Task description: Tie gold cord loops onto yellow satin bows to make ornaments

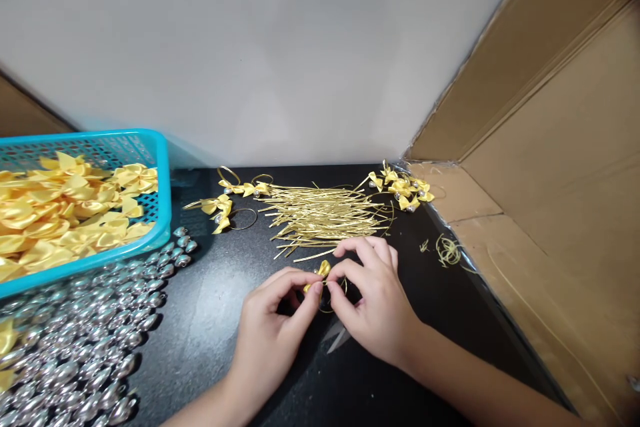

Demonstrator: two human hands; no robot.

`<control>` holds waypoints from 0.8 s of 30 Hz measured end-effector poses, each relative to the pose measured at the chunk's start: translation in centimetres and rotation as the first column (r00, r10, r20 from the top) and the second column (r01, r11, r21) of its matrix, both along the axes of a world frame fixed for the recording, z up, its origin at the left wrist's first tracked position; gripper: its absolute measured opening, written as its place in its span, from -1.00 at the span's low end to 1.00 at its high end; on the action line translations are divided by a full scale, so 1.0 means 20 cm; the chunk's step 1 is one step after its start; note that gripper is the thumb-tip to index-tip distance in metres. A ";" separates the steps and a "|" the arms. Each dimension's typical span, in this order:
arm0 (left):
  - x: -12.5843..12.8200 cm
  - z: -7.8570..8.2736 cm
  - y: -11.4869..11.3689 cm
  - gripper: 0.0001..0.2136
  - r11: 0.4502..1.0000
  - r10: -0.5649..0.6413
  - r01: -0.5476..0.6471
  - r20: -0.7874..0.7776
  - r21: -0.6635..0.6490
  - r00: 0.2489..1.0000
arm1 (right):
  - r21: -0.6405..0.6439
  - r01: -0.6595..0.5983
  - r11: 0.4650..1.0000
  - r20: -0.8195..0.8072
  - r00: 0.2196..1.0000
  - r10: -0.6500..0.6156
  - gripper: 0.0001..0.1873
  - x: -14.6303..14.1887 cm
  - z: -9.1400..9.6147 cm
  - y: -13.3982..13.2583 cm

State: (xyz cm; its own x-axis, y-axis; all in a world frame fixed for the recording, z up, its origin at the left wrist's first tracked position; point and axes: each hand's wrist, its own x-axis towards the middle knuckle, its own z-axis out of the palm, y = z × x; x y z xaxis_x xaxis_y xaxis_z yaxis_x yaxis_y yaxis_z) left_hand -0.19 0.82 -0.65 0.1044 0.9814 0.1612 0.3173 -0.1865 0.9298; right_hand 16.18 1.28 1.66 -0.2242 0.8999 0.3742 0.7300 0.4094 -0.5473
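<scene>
My left hand [277, 313] pinches a small yellow ribbon bow [325, 268] between thumb and forefinger, above the black tabletop. Close beside it, my right hand [373, 300] has its thumb and forefinger closed on a thin gold cord at the bow, its other fingers curled loosely. A loop of the gold cord [346, 285] hangs between the hands. Part of the bow is hidden behind the left fingers. Metal blades, likely scissors [336, 337], lie under the right hand, the rest covered. Just beyond the hands lies a pile of cut gold cords [325, 213].
A blue basket [163, 193] of yellow bows stands left, with many silver beads [90, 340] spread before it. Bows with cord loops lie at the back left [220, 207] and back right [403, 190]. Cord scraps [447, 250] lie right, near cardboard walls [550, 147].
</scene>
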 end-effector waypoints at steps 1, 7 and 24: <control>0.00 0.00 0.00 -0.91 1.000 -0.001 0.001 0.001 0.004 1.000 | 0.002 -0.005 1.000 0.000 1.000 0.005 -0.90 0.00 0.00 0.00; 0.00 0.01 0.00 -0.91 1.000 -0.015 0.015 -0.011 0.008 1.000 | 0.024 -0.021 0.999 -0.003 1.000 0.021 -0.90 -0.01 -0.01 0.00; 0.00 0.00 -0.01 -0.91 0.999 -0.017 0.019 -0.056 0.037 0.998 | -0.114 0.009 0.993 -0.145 0.989 -0.026 -0.89 -0.02 -0.01 0.00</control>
